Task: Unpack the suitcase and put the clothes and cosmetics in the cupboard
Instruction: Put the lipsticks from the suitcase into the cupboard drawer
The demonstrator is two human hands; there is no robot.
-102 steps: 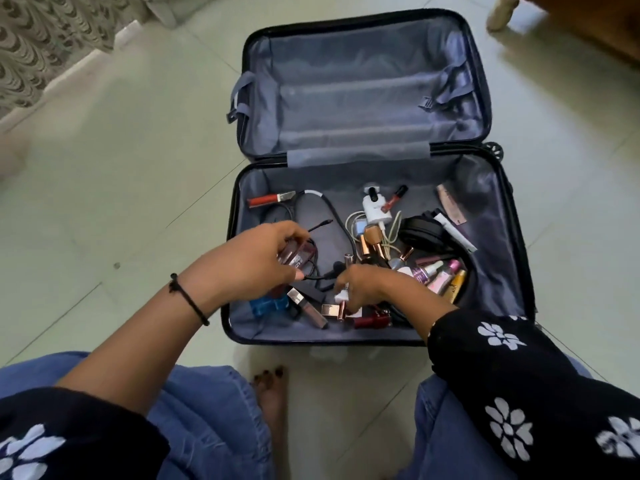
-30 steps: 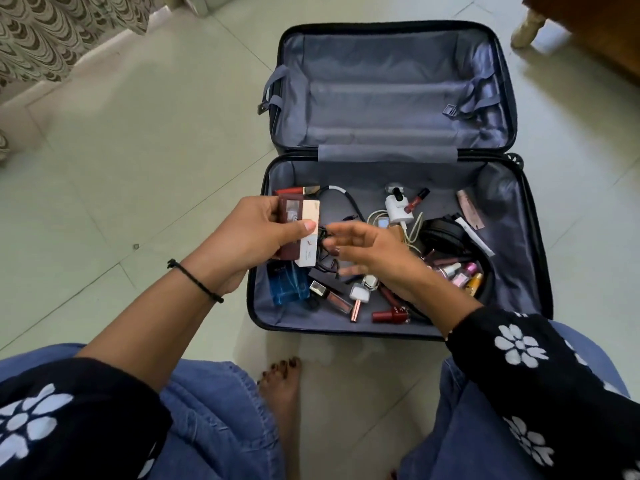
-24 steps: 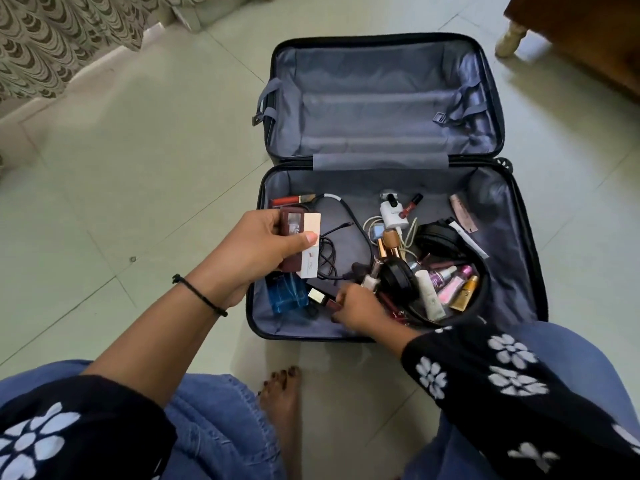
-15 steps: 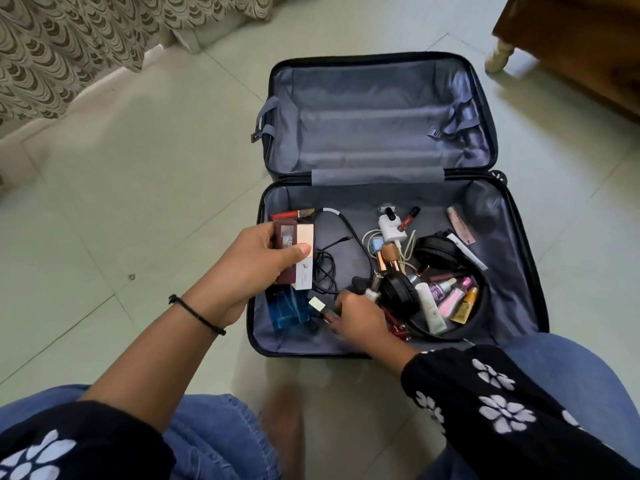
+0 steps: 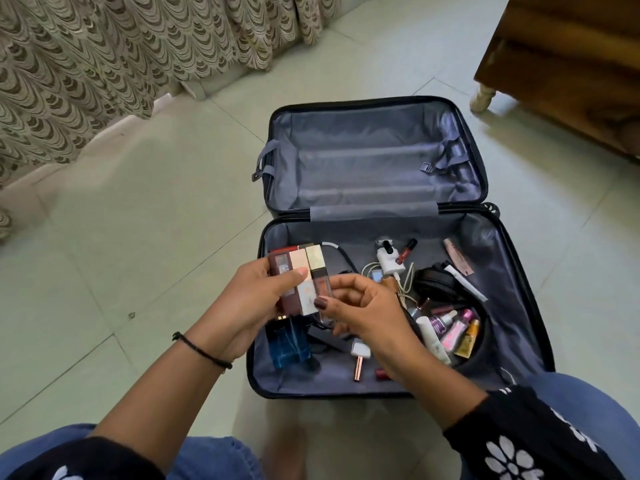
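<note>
Our L hand [image 5: 249, 306] grips 2 boxes [image 5: 294, 289], thumb across. R hand [image 5: 367, 313] pinches gold-capped gloss [image 5: 317, 268] touching them, all over suitcase [image 5: 256, 375] near half. Inside: blue bottle [image 5: 289, 344], pouch [image 5: 485, 337] w/ tubes [image 5: 450, 327], charger [image 5: 389, 263]. Lid [image 5: 374, 161] lies open on floor [image 5: 138, 237]. Curtain [image 5: 104, 64] beyond.

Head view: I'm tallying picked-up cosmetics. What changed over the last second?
The right hand dipped into the suitcase, took a gold-capped gloss tube and lifted it beside the maroon case and pale case, which the left hand kept gripping. The blue bottle and charger stayed put.
</note>
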